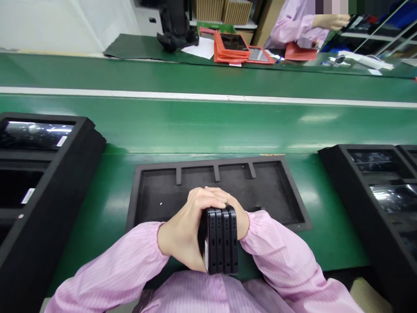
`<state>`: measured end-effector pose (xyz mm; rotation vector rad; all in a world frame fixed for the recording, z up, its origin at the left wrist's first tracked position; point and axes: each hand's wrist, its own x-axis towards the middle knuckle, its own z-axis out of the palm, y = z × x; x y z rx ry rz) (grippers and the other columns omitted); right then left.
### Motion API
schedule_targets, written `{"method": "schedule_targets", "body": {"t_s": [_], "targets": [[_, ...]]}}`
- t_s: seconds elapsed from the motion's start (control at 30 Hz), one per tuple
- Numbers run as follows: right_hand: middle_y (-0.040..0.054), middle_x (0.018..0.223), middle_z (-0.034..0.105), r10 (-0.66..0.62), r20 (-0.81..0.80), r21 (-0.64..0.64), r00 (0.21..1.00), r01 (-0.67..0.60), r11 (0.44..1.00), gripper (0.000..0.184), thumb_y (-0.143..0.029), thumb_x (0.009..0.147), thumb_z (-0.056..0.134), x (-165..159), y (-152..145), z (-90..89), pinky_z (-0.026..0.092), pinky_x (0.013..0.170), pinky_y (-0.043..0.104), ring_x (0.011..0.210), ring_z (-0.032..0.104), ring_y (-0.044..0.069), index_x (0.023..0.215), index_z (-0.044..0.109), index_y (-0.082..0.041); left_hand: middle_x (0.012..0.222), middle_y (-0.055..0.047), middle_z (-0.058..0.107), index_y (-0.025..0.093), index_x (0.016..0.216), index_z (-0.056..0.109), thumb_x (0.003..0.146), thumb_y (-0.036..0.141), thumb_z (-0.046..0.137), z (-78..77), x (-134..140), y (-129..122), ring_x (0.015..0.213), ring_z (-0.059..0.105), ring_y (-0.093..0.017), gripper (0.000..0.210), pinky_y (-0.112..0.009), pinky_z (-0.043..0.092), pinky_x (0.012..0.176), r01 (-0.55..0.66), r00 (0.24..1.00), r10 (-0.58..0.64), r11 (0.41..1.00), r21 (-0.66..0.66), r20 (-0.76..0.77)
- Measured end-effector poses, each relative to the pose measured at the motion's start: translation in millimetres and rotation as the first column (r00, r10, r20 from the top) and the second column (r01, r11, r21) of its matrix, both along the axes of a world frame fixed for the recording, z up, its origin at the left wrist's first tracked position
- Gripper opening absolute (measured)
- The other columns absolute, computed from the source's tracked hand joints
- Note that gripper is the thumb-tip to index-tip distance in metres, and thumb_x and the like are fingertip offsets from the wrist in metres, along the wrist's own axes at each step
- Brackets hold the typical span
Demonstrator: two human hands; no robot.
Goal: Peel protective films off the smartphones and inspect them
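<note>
A stack of several black smartphones (pixel 223 241) stands on edge between my hands, bottom ends with ports and speaker slots facing me. My left hand (pixel 184 234) wraps the left side, its thumb low by a white label and its fingers over the top. From the right, my right hand (pixel 240 215) closes on the far side of the stack, partly hidden behind it. Just beyond my hands lies a shallow black foam tray (pixel 156 200) with short dividers along its far side.
Stacked black trays holding dark phones stand at left (pixel 74 174) and right (pixel 345 187). A green conveyor belt (pixel 208 126) runs across behind. On the far bench are red-framed devices (pixel 231 45), a black stand (pixel 177 30) and a co-worker's pink sleeve (pixel 289 26).
</note>
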<state>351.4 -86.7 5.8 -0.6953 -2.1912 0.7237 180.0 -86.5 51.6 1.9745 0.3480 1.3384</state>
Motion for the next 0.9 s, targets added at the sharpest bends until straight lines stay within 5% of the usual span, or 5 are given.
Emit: {"method": "schedule_targets", "body": {"t_s": [0.23,0.5,0.7,0.9], "targets": [[0.0111,0.113,0.061,0.014,0.041,-0.223,0.999,-0.005,0.975,0.054,-0.039,0.07,0.077,-8.5,4.9,23.6,0.049,0.104,0.04,0.113,0.06,0.024,0.113,0.053,-0.016,0.114,-0.012,0.05,0.023,0.135,0.034,0.061,0.051,0.08,0.4,-0.6,-0.4,0.106,0.055,-0.029,0.091,-0.05,0.049,0.091,-0.006,0.999,0.004,0.999,-0.044,-0.036],[0.0115,0.114,0.062,0.003,0.054,-0.23,0.999,0.009,0.973,0.061,-0.043,0.062,0.082,-7.8,3.3,20.7,0.045,0.108,0.04,0.116,0.059,0.025,0.11,0.053,-0.018,0.114,-0.012,0.051,0.022,0.134,0.035,0.062,0.051,0.079,-0.3,-0.5,-0.5,0.105,0.056,-0.029,0.089,-0.049,0.049,0.091,-0.003,0.999,0.002,0.999,-0.048,-0.033],[0.0141,0.118,0.062,0.018,0.04,-0.111,0.999,-0.014,0.994,0.066,-0.05,0.065,0.08,-0.8,2.2,8.4,0.04,0.114,0.041,0.12,0.058,0.027,0.113,0.053,-0.015,0.108,-0.01,0.052,0.022,0.13,0.038,0.061,0.051,0.078,-0.8,-0.6,-1.2,0.101,0.056,-0.028,0.085,-0.048,0.049,0.089,-0.009,0.999,0.009,1.0,-0.024,-0.031],[0.0125,0.117,0.062,0.022,0.074,-0.169,0.997,-0.009,0.986,0.067,-0.052,0.062,0.082,-3.4,3.6,8.0,0.044,0.109,0.047,0.119,0.059,0.029,0.112,0.053,-0.018,0.11,-0.011,0.051,0.019,0.13,0.038,0.068,0.05,0.074,1.6,0.9,-0.8,0.103,0.056,-0.027,0.079,-0.047,0.048,0.092,-0.002,1.0,0.002,1.0,-0.009,-0.029]]}}
